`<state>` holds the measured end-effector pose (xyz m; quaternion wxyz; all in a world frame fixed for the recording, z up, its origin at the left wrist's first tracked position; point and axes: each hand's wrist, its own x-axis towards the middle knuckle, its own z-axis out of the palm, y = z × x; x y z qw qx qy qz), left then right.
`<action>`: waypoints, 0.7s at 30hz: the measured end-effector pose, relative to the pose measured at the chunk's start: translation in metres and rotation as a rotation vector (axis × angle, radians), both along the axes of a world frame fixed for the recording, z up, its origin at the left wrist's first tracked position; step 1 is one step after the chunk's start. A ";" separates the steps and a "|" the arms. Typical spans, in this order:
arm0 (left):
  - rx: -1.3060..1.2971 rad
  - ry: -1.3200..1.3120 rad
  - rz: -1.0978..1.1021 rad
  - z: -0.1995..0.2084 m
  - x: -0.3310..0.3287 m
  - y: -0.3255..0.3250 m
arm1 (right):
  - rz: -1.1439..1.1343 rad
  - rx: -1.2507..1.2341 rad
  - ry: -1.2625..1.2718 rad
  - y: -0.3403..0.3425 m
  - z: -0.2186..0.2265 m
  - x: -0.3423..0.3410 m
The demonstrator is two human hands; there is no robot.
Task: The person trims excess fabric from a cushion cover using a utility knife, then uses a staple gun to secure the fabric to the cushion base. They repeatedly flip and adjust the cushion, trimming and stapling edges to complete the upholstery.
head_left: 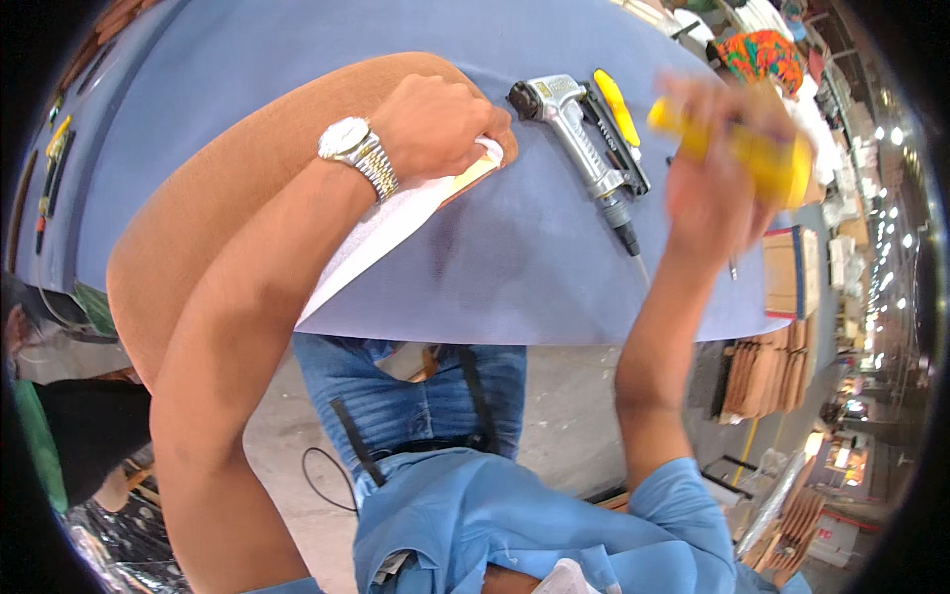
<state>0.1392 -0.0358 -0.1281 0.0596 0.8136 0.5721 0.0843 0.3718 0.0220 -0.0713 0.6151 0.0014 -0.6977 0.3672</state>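
A brown fabric-covered panel (213,178) with a rounded outline lies on the blue-covered table, and its white underside (371,243) shows along the near edge. My left hand (430,124) is closed over the panel's right end, pinching the fabric edge where some yellowish material shows. My right hand (727,163), raised on the right above the table, is wrapped round a yellow object (772,163). Motion smears that object, so its kind is unclear. Between the hands rests a pneumatic staple gun (584,134), touched by neither, with its air hose at the near end.
A yellow-handled tool (616,104) lies beside the staple gun on the blue table cover (534,267). Another tool with yellow and red parts (54,183) is at the far left. Stacked brown panels (767,371) stand off the right edge. Someone in a colourful head covering (762,59) is beyond the table.
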 end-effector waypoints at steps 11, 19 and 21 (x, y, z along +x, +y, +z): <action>0.107 0.049 -0.044 -0.008 0.008 0.006 | 0.110 0.279 -0.205 -0.082 -0.070 -0.027; 0.188 0.096 -0.169 -0.017 0.011 0.012 | 0.170 0.144 -0.062 -0.076 -0.070 -0.033; 0.182 0.151 -0.163 -0.014 0.015 0.015 | 0.190 0.104 -0.040 -0.068 -0.072 -0.031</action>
